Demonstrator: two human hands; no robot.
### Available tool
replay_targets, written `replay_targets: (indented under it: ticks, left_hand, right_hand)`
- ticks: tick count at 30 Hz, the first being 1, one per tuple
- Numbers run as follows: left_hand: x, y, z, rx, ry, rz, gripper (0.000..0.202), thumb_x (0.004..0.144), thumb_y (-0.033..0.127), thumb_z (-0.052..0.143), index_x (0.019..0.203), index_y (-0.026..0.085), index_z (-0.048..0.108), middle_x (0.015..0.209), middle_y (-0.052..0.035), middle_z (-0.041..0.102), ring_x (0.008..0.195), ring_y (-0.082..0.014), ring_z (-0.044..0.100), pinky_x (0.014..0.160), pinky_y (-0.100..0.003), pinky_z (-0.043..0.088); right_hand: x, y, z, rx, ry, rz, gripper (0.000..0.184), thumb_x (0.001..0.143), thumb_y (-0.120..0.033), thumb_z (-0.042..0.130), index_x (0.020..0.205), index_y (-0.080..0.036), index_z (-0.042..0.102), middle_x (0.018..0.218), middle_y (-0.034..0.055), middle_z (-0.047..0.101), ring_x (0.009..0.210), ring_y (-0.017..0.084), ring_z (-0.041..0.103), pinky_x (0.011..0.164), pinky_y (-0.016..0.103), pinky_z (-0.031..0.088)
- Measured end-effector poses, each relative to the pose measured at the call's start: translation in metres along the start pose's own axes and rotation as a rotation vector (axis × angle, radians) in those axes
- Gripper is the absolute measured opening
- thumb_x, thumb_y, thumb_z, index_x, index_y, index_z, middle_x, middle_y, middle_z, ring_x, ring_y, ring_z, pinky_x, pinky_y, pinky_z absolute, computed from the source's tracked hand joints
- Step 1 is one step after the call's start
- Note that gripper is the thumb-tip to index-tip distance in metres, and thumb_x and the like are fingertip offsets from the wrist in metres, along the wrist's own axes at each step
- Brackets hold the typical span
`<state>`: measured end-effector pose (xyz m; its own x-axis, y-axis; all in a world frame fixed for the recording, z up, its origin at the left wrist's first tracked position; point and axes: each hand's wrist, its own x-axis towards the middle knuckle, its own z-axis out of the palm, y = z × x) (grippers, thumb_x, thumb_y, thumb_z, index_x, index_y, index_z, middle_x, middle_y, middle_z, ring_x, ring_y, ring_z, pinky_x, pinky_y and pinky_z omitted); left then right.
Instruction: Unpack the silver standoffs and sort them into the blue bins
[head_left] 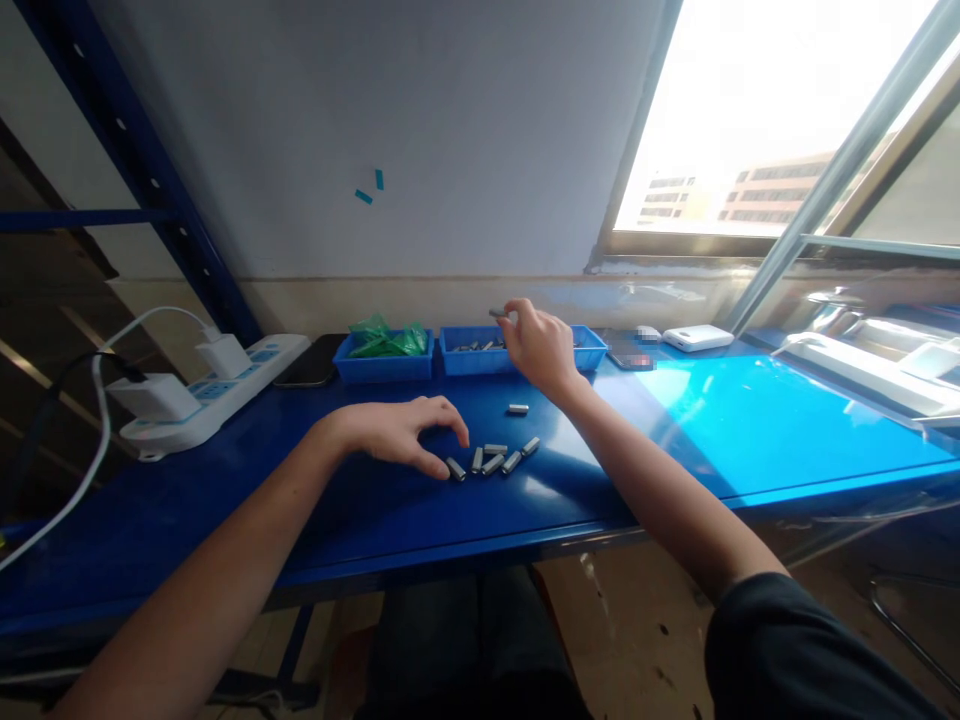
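Several small grey metal cylinders lie loosely grouped on the blue table, and a single metal cylinder rests a little behind them. My left hand hovers at the group's left side, thumb and fingers apart, its thumb tip close to the nearest piece. Above a long blue bin at the back, my right hand pinches another small metal cylinder between thumb and fingers. More such pieces lie inside that bin, partly hidden by this hand.
Left of the long bin stands a blue bin with green plastic bags. A dark phone and a white power strip with plugged chargers are at the left. A white device sits at the back right.
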<state>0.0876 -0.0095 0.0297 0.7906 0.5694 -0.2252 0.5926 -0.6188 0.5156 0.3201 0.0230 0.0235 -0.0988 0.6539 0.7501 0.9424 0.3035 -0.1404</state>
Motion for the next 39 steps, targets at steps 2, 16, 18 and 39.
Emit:
replay_targets:
  ticks: [2,16,18,39]
  left_hand:
    - [0.003,0.003,0.004,0.119,-0.004,0.015,0.029,0.070,0.046,0.072,0.094,0.029,0.070,0.125,-0.0023,0.053,0.118,-0.0269,0.045,0.100,-0.036,0.033]
    - [0.017,-0.018,-0.003,-0.106,0.579,-0.038,0.048,0.085,0.060,0.045,0.090,0.016,0.063,0.091,-0.0060,0.067,0.086,-0.0227,0.059,0.078,-0.032,0.043]
    - [0.020,-0.016,0.001,-0.131,0.586,-0.017,0.051,0.088,0.061,0.039,0.091,0.016,0.062,0.091,-0.0065,0.066,0.087,-0.0220,0.059,0.080,-0.032,0.044]
    - [0.022,0.014,0.022,0.179,0.224,0.060,0.031,0.078,0.041,0.064,0.101,0.021,0.066,0.105,-0.0053,0.066,0.097,-0.0242,0.060,0.085,-0.032,0.045]
  right_hand:
    - [0.003,0.011,0.004,-0.078,-0.149,0.053,0.040,0.094,-0.038,0.047,0.126,-0.015,0.047,0.088,0.0107,0.071,0.081,0.027,0.066,0.070,0.031,0.042]
    - [-0.023,-0.027,-0.001,0.239,-0.320,-0.557,0.022,0.094,-0.033,0.049,0.103,-0.019,0.062,0.090,0.0048,0.069,0.084,0.018,0.063,0.072,0.026,0.038]
    - [-0.021,-0.026,-0.003,0.214,-0.240,-0.547,0.024,0.095,-0.034,0.045,0.097,-0.019,0.063,0.087,0.0049,0.069,0.083,0.018,0.063,0.074,0.026,0.038]
    - [-0.018,-0.022,-0.001,0.170,-0.336,-0.169,0.030,0.091,-0.040,0.053,0.113,-0.021,0.061,0.087,0.0032,0.070,0.080,0.019,0.065,0.066,0.026,0.040]
